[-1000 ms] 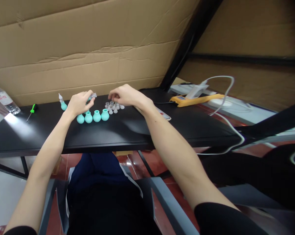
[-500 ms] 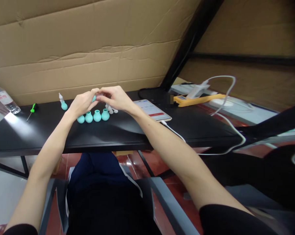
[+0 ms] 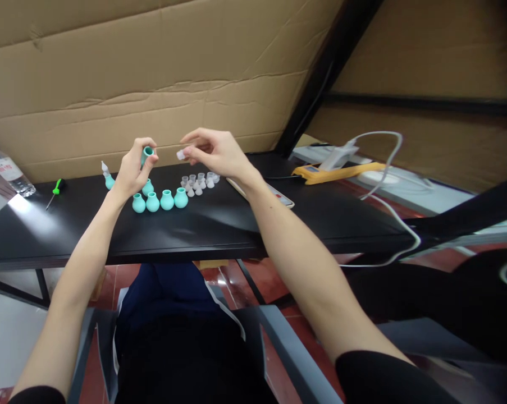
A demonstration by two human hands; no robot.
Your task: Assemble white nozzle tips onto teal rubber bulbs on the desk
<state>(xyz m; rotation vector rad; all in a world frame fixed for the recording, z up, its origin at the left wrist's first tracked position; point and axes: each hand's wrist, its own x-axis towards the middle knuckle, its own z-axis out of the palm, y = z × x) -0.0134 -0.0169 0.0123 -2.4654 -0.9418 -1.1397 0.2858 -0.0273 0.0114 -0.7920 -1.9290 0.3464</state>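
Observation:
Between the fingers and thumb of my left hand (image 3: 134, 168) is a turquoise rubber bulb (image 3: 147, 152), its round opening facing up and towards me. My right hand (image 3: 213, 150) pinches a small whitish plastic piece (image 3: 181, 155) a short way to the right of that bulb, apart from it. Below the hands, several open turquoise bulbs (image 3: 167, 200) stand on the black table. Right of them is a cluster of small clear plastic nozzle pieces (image 3: 197, 184). Beyond my left wrist stands a bulb with a clear pointed nozzle (image 3: 109, 177) on it.
A green-and-black screwdriver (image 3: 56, 193) and a water bottle (image 3: 9, 169) are at the left. A phone (image 3: 282, 197) lies partly behind my right forearm, with a white cable (image 3: 390, 255) further right. A yellow device (image 3: 320, 174) lies at the back right. Cardboard (image 3: 152, 84) walls the table's rear.
My hands have moved apart: the right one went rightward with the whitish piece, the left one slightly left with the bulb. The bulb's opening and the nozzle cluster now show.

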